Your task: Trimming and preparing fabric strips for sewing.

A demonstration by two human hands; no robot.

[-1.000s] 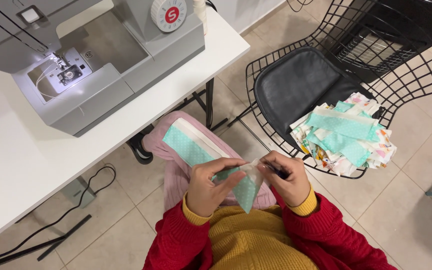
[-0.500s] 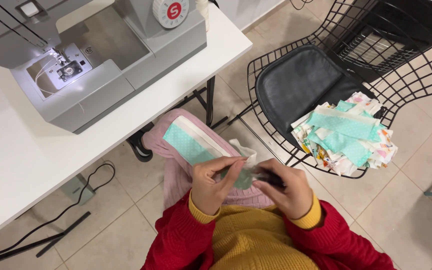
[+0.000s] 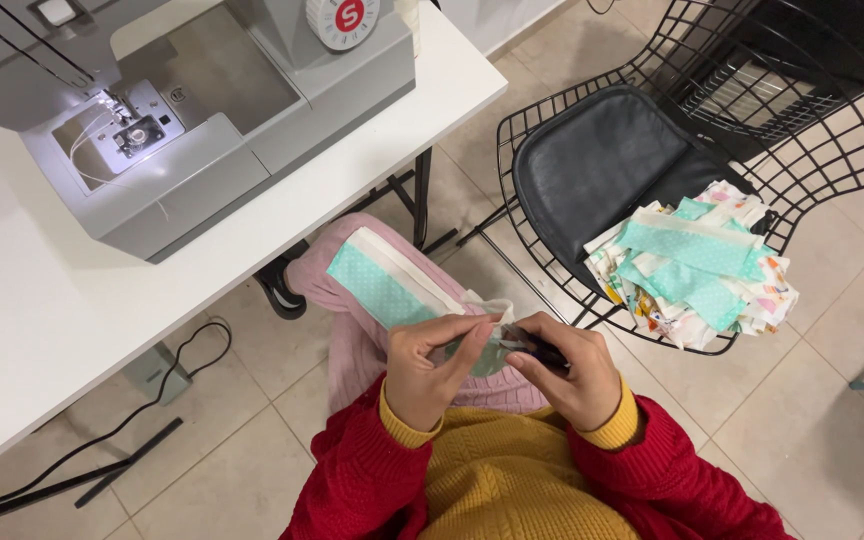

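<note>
Carefully now: pinch the teal-and-white fabric strip point(image 3: 392, 285) at lower centre of the frame, draped over the pink-trousered knee. Left hand point(image 3: 432, 365) closed on its folded end; right hand point(image 3: 567, 370) curled round a small dark tool point(image 3: 542, 352), kind unclear. Keep the fabric taut, work close to the seam, mind the fingertips. Fabric pile point(image 3: 697, 265) waiting on wire chair point(image 3: 552, 110), right of frame.

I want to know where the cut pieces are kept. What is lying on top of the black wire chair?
On the black wire chair lies a dark seat cushion, and a pile of teal and printed fabric pieces rests over its front corner. What lies under that pile is covered.
</note>
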